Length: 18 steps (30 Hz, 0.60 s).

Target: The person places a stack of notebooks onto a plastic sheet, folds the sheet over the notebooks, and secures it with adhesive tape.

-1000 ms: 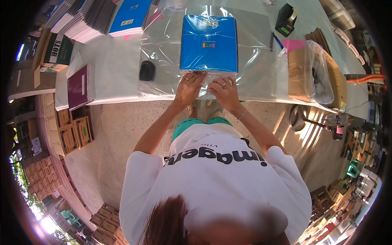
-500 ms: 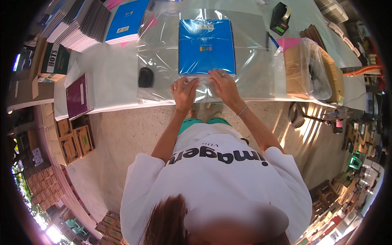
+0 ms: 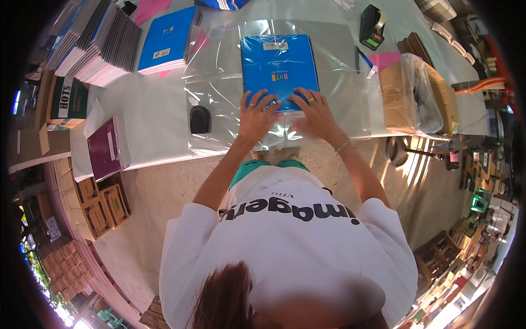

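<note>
A blue spiral notebook (image 3: 279, 60) lies on a large sheet of clear plastic film (image 3: 337, 82); glare makes it hard to tell how much film covers it. Over the notebook's near left corner, my left hand (image 3: 257, 116) has its fingers spread, with the tips on the cover. My right hand (image 3: 318, 115) rests at the near right corner, fingers apart and bent, its lower part smeared by motion. Neither hand grips anything visible. Left of the film's middle sits a small black rounded object (image 3: 200, 119).
Stacked notebooks (image 3: 104, 46) and a blue notebook pile (image 3: 170, 41) stand at far left. A purple notebook (image 3: 104, 148) lies by the table's near left edge. At right are a tape dispenser (image 3: 373, 27), a blue pen (image 3: 365, 57) and a cardboard box (image 3: 392, 98) with plastic in it.
Both hands have moved forward from the notebook's near edge onto its lower cover. Their fingers have gone from pinched near the film to spread. The whole view has shifted slightly.
</note>
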Each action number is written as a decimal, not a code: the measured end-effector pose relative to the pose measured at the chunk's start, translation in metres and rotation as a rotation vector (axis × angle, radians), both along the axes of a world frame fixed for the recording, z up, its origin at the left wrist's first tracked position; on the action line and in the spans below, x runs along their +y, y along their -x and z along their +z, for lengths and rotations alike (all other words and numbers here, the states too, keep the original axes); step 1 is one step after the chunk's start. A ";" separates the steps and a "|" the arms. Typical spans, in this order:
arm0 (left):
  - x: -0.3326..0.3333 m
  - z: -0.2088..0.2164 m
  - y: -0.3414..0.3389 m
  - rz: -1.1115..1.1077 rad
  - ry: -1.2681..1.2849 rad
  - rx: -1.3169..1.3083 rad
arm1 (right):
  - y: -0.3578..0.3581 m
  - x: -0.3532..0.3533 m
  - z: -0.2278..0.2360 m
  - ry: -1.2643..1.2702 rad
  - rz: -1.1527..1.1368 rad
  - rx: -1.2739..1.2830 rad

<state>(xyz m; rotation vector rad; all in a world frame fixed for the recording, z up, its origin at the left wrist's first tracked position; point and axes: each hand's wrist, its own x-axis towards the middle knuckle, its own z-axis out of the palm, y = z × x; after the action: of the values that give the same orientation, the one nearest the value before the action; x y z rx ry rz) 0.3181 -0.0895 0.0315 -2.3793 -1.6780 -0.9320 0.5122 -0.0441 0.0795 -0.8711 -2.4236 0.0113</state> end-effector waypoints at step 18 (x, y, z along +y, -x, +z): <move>0.001 0.009 -0.002 0.029 0.306 -0.346 | -0.017 0.021 -0.006 0.752 -0.053 0.107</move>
<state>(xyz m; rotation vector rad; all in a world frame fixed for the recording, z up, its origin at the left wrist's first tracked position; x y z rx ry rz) 0.3200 -0.0889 0.0405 -2.4784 -2.1096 -1.2204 0.5293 -0.0234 0.0738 -1.2031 -2.2920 0.9720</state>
